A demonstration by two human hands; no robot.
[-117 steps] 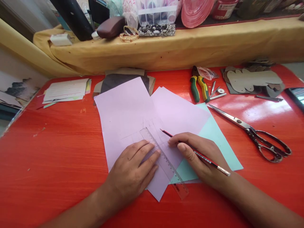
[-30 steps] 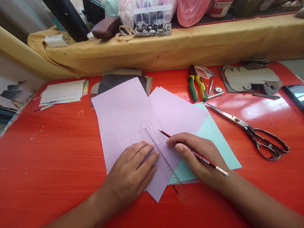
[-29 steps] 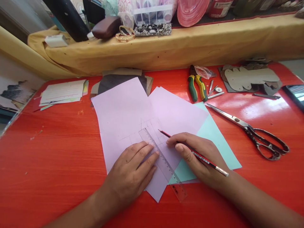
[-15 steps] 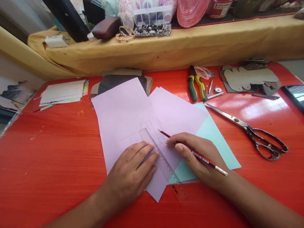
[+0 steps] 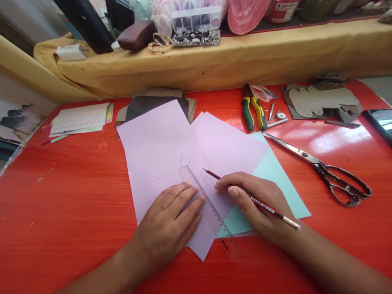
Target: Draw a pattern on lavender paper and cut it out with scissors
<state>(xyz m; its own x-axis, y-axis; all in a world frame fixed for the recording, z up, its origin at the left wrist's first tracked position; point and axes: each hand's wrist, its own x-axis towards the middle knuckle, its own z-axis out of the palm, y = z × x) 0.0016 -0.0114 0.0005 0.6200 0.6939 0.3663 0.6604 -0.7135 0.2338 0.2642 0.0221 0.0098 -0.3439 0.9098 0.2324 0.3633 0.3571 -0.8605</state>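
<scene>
One pencil [image 5: 266, 207] in right grip [image 5: 265, 191], ruler [image 5: 210, 212] under left grip [image 5: 173, 218]

No word, brand or number can be made out on the red worktop [image 5: 76, 196] or the yellow-draped ledge [image 5: 183, 69] behind it. A clear plastic ruler [image 5: 212, 214] carries a graduated scale along one long edge, its numerals too small to read, and a dark printed mark near its lower end. Pale lettering, likewise illegible, runs along the barrel of a red-and-black pencil [image 5: 265, 205]. On the ledge, a red jar [image 5: 277, 17] bears a white label [image 5: 284, 7] whose print is blurred; a pale label [image 5: 343, 5] to its right is equally unclear. At left, a white sheet [image 5: 81, 117] shows thin lines, too faint to tell ruling from writing.
</scene>
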